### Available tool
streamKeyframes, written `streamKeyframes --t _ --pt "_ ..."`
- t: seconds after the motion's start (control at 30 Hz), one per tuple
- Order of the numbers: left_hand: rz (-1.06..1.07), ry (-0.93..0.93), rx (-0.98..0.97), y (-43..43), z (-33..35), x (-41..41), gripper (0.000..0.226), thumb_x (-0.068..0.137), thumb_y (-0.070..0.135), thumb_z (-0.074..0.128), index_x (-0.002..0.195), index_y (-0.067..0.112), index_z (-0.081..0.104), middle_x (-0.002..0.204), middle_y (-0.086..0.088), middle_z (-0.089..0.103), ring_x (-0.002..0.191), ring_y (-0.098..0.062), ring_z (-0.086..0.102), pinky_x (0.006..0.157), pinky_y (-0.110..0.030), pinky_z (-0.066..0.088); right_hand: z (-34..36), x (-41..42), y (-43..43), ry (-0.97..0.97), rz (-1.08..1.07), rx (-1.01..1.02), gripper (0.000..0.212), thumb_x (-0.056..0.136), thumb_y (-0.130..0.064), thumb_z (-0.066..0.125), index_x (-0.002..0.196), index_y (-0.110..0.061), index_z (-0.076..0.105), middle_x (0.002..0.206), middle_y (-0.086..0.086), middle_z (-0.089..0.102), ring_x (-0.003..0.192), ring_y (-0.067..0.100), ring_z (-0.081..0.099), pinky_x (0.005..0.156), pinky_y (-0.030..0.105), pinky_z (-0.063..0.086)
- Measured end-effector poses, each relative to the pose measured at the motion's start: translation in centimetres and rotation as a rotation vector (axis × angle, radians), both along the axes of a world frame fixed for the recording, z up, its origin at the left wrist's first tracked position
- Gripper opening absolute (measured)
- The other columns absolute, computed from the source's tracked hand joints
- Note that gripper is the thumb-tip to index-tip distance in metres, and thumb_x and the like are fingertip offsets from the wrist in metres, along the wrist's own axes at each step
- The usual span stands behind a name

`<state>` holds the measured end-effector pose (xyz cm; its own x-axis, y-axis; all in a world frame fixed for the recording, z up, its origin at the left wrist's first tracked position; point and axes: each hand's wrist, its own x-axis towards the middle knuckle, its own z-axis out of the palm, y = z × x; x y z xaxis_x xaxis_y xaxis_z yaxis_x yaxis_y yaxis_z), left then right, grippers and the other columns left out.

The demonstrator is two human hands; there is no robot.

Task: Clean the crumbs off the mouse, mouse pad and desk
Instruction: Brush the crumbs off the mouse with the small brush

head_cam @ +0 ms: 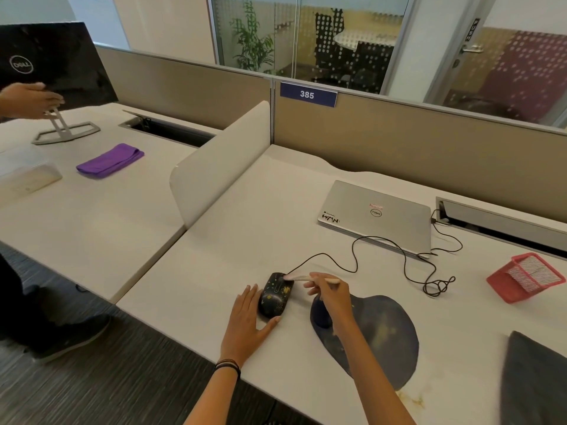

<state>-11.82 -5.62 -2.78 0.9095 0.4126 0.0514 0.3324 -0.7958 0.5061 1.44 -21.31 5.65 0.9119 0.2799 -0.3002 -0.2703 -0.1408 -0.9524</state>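
Note:
A black wired mouse (275, 294) speckled with yellow crumbs sits on the white desk (233, 246), just left of the dark blue mouse pad (380, 329). My left hand (248, 320) lies flat against the mouse's left side, thumb curved under its near end. My right hand (329, 299) pinches a small pale brush (310, 279) whose tip touches the front of the mouse. Yellow crumbs lie on the pad and on the desk near its front edge (411, 400).
A closed silver laptop (376, 214) with the mouse cable (399, 259) lies behind. A red mesh basket (526, 276) is tipped at right, a dark cloth (534, 381) at lower right. On the neighbouring desk lie a purple cloth (110, 161) and a monitor (55, 62) touched by another person's hand (29, 99).

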Motion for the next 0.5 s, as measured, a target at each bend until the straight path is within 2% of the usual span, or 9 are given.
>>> streamKeyframes --t 0.13,0.3,0.43,0.5 --pt "-0.002 -0.005 -0.016 -0.07 0.09 0.02 0.084 0.084 0.069 0.042 0.149 0.021 0.021 0.158 0.004 0.016 0.147 -0.01 0.008 0.119 -0.026 -0.003 -0.35 -0.02 -0.28 -0.024 -0.072 -0.047 0.012 0.091 -0.02 0.059 0.09 -0.015 0.069 0.07 -0.005 0.072 0.057 0.004 0.064 0.054 0.012 0.048" --pt "-0.002 -0.013 -0.019 -0.04 0.06 -0.04 0.083 0.083 0.068 0.043 0.148 0.021 0.022 0.158 0.004 0.018 0.147 -0.01 0.011 0.118 -0.025 -0.003 -0.26 -0.27 -0.56 0.024 -0.008 -0.002 0.012 0.088 -0.021 0.062 0.09 -0.013 0.071 0.073 0.0 0.075 0.055 0.003 0.063 0.058 0.018 0.048" --pt "-0.001 -0.019 -0.024 -0.11 0.11 -0.06 0.083 0.083 0.07 0.041 0.148 0.021 0.023 0.158 0.005 0.019 0.147 -0.01 0.012 0.119 -0.026 -0.003 -0.76 -0.58 -0.6 -0.03 -0.157 -0.048 0.013 0.09 -0.022 0.06 0.087 -0.016 0.07 0.072 -0.004 0.073 0.064 0.009 0.065 0.064 0.021 0.051" --pt "-0.001 -0.026 -0.026 -0.12 0.15 -0.08 0.084 0.082 0.07 0.04 0.148 0.021 0.023 0.158 0.004 0.02 0.147 -0.01 0.013 0.119 -0.026 -0.002 -0.73 -0.71 -0.59 -0.047 -0.155 -0.037 0.014 0.089 -0.023 0.06 0.087 -0.016 0.071 0.067 -0.008 0.072 0.057 0.004 0.062 0.06 0.018 0.049"
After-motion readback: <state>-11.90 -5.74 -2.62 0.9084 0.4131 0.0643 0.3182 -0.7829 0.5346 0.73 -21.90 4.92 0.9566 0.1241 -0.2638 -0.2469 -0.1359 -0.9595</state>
